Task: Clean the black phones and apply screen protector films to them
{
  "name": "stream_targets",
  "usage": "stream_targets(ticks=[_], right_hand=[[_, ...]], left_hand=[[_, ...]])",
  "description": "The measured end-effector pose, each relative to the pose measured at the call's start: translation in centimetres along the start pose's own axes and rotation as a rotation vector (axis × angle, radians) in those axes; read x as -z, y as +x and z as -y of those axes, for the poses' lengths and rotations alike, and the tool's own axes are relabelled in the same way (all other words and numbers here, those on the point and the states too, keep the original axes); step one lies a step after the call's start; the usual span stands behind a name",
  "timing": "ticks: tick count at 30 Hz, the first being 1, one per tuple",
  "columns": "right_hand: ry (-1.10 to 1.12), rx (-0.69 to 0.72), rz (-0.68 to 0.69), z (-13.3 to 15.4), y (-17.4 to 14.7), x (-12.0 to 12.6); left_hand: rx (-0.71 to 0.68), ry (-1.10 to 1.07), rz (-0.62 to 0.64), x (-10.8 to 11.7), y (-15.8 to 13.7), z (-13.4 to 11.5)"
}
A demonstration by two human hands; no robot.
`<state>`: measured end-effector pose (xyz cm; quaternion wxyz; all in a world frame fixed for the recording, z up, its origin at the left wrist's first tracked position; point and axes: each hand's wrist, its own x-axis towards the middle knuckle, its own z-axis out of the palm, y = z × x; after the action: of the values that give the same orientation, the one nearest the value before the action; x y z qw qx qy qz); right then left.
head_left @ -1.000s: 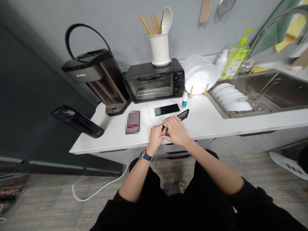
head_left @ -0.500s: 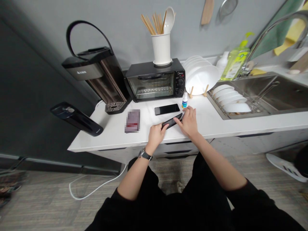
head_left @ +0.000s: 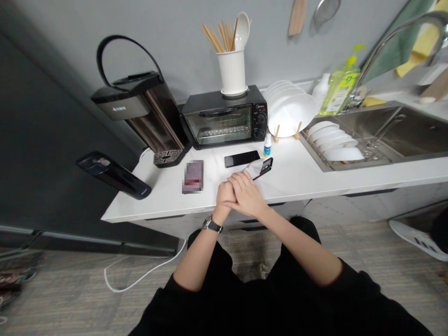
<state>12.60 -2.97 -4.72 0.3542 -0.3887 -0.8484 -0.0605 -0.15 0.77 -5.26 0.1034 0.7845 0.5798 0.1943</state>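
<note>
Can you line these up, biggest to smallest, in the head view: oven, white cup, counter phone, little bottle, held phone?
Oven
White cup
Counter phone
Little bottle
Held phone: partly hidden, so can't rank.

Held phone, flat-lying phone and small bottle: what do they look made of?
Held phone: dark, smooth-looking end, perhaps glass or plastic; too small to tell. Flat-lying phone: likely glass-fronted, from its smooth black sheen. Small bottle: probably plastic, from its smooth white top.
</note>
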Motion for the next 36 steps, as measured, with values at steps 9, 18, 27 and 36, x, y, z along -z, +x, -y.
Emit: stream_targets(ticks=[9,18,27,36], right_hand=[[-0.107,-0.065,0.012,-9.2,-0.2,3.2],[-0.065,-0.447,-0.085,-12.7,-1.6,1.7],[-0.025,-0.353,-0.119,-10.9,-1.2,2.2],[-0.112,-0.381,-0.2,-8.9,-1.1,1.9]], left_hand=[[-0.023,-0.156,-0.127,0.6,-0.7,-0.8],[0.028,-0.063,-0.149,0.5,-0.5,-1.0],[0.015,-0.095,-0.114,0.7,-0.5,-1.0],[-0.005,-0.092,-0.122,0.9,-0.6,-1.1]])
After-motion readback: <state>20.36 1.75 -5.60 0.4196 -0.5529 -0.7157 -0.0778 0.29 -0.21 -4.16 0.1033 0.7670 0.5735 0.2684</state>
